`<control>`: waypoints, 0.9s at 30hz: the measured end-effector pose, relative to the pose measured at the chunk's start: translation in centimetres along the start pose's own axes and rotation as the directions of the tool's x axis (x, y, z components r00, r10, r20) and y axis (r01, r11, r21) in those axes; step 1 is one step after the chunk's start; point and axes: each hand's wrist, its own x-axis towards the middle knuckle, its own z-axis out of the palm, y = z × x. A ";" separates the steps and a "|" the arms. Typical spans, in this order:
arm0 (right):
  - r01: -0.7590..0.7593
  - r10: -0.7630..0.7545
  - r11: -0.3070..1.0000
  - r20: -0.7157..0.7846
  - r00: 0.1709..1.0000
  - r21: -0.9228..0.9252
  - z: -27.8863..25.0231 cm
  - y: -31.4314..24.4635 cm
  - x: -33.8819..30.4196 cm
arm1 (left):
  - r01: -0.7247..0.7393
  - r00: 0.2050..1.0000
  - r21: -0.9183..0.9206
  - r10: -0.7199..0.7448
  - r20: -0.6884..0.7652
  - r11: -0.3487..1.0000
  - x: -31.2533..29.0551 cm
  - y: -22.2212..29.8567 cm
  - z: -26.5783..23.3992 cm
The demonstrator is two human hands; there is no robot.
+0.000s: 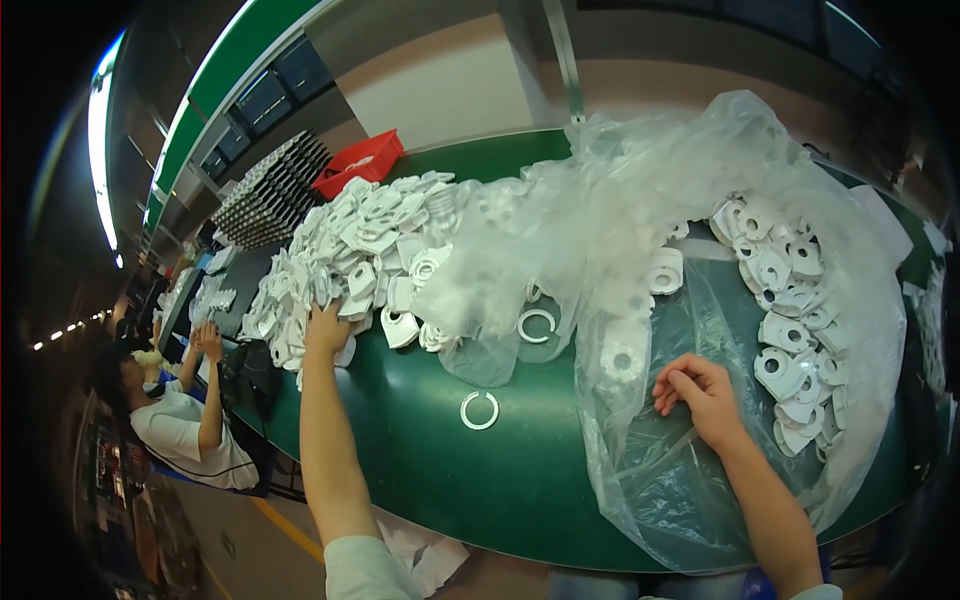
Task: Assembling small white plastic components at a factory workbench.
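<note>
My left hand [326,330] reaches to the near edge of a large heap of white plastic parts [375,222], fingers spread and touching the parts; their tips are partly lost among them. Many of these flat, rounded pieces have a round hole. My right hand [703,397] hovers over a clear plastic bag [660,470], its fingers loosely curled with nothing visible in them. To its right, a row of similar white parts [783,370] lies along the bag. A white open ring [479,411] rests on the green table [420,470] between my hands.
A red bin [362,160] and stacked grey trays [270,190] stand behind the heap at the far left. Another white open ring [537,326] lies near the bag's edge. To the left, a co-worker [190,430] sits with raised hands at the same bench.
</note>
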 end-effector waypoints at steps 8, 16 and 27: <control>0.016 -0.016 1.000 0.000 1.000 0.023 -0.9 0.1 -0.1 | -0.257 0.931 -0.052 0.261 0.255 0.965 -1.8 4.6 -5.6; 0.033 -0.038 0.997 0.070 0.997 0.071 0.0 0.7 0.3 | -0.324 0.934 -0.322 0.247 -0.257 0.890 -6.2 1.4 -4.2; 0.080 -0.081 0.997 0.046 0.996 0.011 -0.6 1.1 0.2 | -0.426 0.886 -0.545 0.211 -0.412 0.723 -31.9 17.4 -5.3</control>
